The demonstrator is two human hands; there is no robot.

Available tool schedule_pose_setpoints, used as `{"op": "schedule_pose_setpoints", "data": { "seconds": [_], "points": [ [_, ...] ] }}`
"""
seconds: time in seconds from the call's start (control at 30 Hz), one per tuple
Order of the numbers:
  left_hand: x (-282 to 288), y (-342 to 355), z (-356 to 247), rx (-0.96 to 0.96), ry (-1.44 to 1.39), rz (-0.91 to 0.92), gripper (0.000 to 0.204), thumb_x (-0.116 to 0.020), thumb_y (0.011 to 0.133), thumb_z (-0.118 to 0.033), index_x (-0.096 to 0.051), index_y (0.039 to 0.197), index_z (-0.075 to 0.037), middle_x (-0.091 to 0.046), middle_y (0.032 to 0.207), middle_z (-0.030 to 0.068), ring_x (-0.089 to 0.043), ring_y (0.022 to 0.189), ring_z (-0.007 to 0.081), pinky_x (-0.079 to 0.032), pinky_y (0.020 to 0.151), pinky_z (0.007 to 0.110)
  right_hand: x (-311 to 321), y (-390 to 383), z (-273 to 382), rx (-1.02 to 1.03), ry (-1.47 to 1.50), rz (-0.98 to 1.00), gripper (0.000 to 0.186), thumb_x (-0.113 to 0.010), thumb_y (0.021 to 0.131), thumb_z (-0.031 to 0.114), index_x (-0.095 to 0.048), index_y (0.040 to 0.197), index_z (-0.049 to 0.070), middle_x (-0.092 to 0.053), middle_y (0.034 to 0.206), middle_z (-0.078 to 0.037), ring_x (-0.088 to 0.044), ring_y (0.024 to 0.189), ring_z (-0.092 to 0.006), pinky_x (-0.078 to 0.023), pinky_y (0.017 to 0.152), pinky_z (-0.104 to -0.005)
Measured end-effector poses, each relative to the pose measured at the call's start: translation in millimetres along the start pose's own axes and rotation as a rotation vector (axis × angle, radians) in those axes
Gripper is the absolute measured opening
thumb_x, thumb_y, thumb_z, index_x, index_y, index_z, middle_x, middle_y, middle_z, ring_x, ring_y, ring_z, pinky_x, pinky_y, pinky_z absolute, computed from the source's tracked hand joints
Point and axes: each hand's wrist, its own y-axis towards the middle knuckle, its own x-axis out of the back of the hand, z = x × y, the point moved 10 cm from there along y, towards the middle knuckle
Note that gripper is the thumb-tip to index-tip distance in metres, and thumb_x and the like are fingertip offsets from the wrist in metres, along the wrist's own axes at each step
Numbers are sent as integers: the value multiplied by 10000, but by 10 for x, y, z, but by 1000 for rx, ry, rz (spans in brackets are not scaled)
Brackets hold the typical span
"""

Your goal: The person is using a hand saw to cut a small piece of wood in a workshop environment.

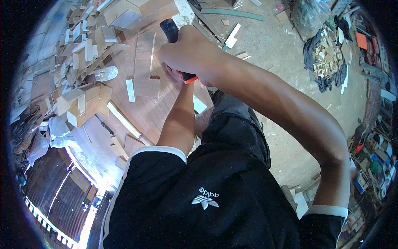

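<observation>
My right hand is closed around a black tool with orange-red trim, whose exact kind I cannot make out. One end sticks out above the fist and the other shows below it. My left hand is just beneath the right, close to the tool's lower end and mostly hidden, so its grip is unclear. Left of my hands, a flat wooden piece with a notch lies on the wooden worktop. Beside that piece is a small white-faced strip.
An open wooden box, a clear plastic bottle and a heap of wood offcuts crowd the left side. A long strip lies nearer me. On the floor at right sits a dark sack of wood scraps.
</observation>
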Motion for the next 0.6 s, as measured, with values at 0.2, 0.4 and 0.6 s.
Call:
{"op": "schedule_pose_setpoints", "data": {
  "seconds": [0.2,0.4,0.6],
  "points": [
    [-20,-28,116,15,25,31,488,-494,756,-410,-507,1147,-117,-482,1233,109,-470,1096,304,-330,950,420,-59,-28,-12,-6,-20,27,243,-589,708,135,-587,767,-101,-611,685,-170,-622,581,-232,-511,504,-345],
    [-194,-49,201,29,50,60,480,-497,754,-410,-510,1138,-121,-486,1222,103,-472,1090,298,-332,945,416,13,314,-304,-151,80,-46,188,-580,723,115,-595,740,-71,-615,678,-133,-609,568,-207,-496,477,-335],
    [109,-62,0,-20,-79,-139,389,-518,751,-365,-515,1055,-123,-500,1145,79,-470,1059,289,-350,910,405,117,360,-272,-128,93,-95,168,-545,726,98,-557,686,-65,-537,559,-118,-538,454,-188,-399,392,-313]
  ]
}}
